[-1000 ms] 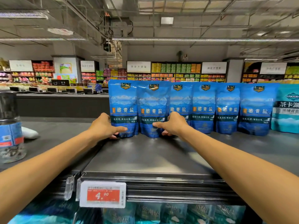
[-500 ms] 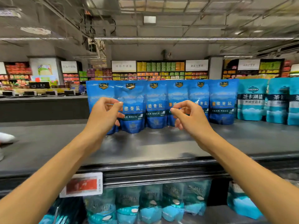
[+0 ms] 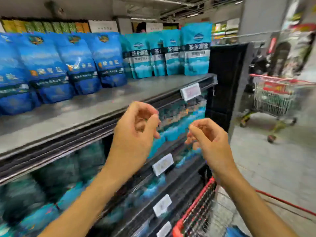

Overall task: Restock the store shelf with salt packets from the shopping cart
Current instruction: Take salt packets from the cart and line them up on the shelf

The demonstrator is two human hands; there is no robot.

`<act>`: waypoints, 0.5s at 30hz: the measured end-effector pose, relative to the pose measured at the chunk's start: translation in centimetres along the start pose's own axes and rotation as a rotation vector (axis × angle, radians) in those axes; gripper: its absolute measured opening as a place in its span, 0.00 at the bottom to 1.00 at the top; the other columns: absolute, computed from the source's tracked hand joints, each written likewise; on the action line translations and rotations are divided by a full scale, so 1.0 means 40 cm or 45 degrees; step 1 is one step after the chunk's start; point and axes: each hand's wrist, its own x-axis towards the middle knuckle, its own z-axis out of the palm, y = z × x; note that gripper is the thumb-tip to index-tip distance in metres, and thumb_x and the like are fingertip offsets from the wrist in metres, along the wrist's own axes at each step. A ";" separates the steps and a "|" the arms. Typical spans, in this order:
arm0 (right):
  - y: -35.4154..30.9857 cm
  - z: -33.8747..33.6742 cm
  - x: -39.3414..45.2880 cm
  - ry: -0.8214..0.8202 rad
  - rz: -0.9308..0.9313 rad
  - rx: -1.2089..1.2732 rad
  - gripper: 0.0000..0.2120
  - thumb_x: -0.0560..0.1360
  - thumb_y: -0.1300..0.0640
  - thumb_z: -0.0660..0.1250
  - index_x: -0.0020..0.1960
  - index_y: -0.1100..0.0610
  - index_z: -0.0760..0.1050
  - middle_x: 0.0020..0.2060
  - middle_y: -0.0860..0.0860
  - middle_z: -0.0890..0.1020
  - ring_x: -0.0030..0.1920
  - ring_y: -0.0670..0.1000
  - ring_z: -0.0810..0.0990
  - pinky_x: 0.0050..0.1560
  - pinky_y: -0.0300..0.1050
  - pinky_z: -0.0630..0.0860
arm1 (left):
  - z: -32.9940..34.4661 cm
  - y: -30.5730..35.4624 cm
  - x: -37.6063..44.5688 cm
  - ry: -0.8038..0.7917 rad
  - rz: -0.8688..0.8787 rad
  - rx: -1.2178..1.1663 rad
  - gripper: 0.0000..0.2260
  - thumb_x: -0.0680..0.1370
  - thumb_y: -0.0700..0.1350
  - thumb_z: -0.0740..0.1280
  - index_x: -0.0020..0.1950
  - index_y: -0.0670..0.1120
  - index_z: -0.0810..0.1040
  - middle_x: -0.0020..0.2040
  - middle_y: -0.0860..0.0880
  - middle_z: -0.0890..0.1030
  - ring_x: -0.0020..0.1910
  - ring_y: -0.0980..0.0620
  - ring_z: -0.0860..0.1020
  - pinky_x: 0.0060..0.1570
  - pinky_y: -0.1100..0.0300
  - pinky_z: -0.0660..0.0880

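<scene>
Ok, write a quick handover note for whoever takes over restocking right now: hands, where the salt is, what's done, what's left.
Left hand: loosely curled, holds nothing, in front of the shelf edge.
Right hand: loosely curled, holds nothing.
Dark blue salt pouches stand in a row on the grey metal top shelf, beside teal salt pouches further right.
Red wire shopping cart sits at lower right by the shelving; a blue item shows in it, too blurred to identify.
Done: a blue row is stocked.
Left: probably fetch more pouches from the cart and fill the bare front of the shelf.
</scene>
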 end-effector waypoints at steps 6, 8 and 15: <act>0.192 -0.381 -0.215 0.528 0.337 -0.261 0.05 0.77 0.67 0.67 0.44 0.59 0.77 0.32 0.48 0.80 0.30 0.42 0.79 0.33 0.33 0.73 | 0.403 -0.163 -0.133 -0.555 -0.337 -0.233 0.08 0.79 0.35 0.65 0.47 0.48 0.73 0.43 0.43 0.79 0.29 0.53 0.76 0.27 0.68 0.70; 0.243 -0.495 -0.299 0.660 0.446 -0.333 0.05 0.78 0.66 0.67 0.44 0.58 0.77 0.31 0.49 0.80 0.29 0.44 0.79 0.29 0.33 0.72 | 0.539 -0.231 -0.209 -0.699 -0.536 -0.269 0.09 0.79 0.32 0.63 0.47 0.45 0.72 0.43 0.37 0.76 0.30 0.52 0.74 0.23 0.71 0.68; 0.474 -0.798 -0.599 0.977 0.907 -0.527 0.05 0.80 0.56 0.66 0.47 0.55 0.78 0.36 0.50 0.81 0.33 0.36 0.79 0.31 0.28 0.73 | 0.919 -0.501 -0.568 -1.175 -1.140 -0.157 0.03 0.82 0.40 0.62 0.48 0.46 0.71 0.47 0.43 0.77 0.33 0.53 0.77 0.19 0.68 0.70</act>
